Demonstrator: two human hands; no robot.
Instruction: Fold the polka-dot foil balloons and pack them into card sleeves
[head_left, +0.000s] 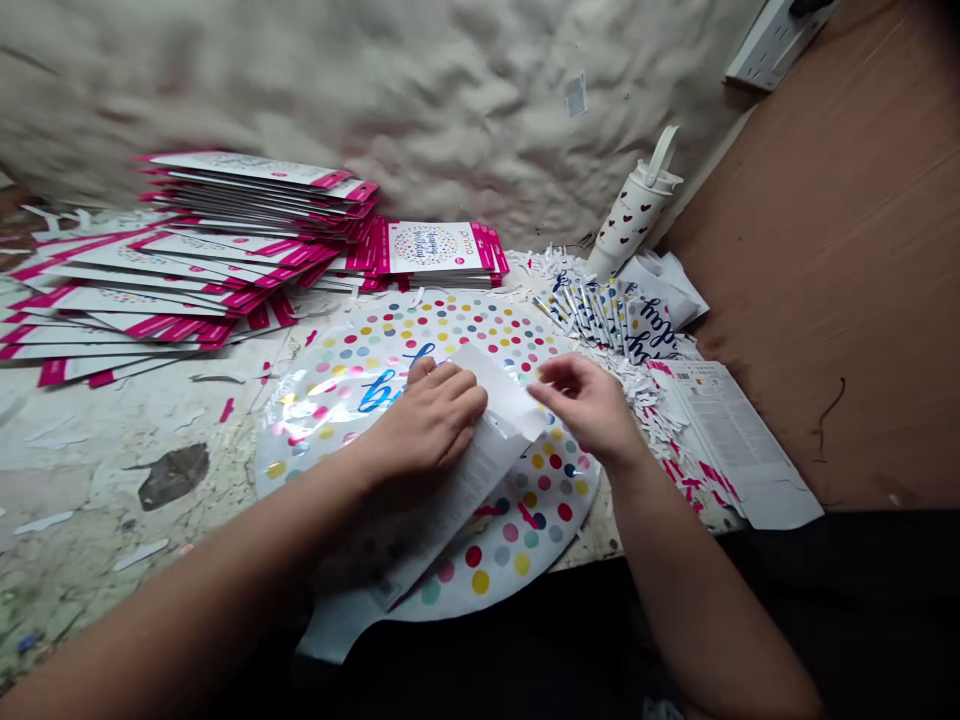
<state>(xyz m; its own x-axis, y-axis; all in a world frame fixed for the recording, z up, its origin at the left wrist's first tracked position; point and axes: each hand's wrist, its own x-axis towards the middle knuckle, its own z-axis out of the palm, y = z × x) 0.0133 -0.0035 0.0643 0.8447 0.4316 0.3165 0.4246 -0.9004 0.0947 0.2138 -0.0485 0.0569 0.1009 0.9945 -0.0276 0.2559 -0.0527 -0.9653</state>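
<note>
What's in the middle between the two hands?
In the head view, a folded white paper sheet lies between the left hand and the right hand, on a polka-dot foil balloon.

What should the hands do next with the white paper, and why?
Maybe the right hand should press the flap of the white paper flat, because it sticks up off the spotty balloon while the left hand holds the rest down.

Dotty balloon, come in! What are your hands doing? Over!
Left grip pressing folded white paper on dotted foil balloon. Right grip open at paper's edge. Shredded white scraps beside balloon.
</note>
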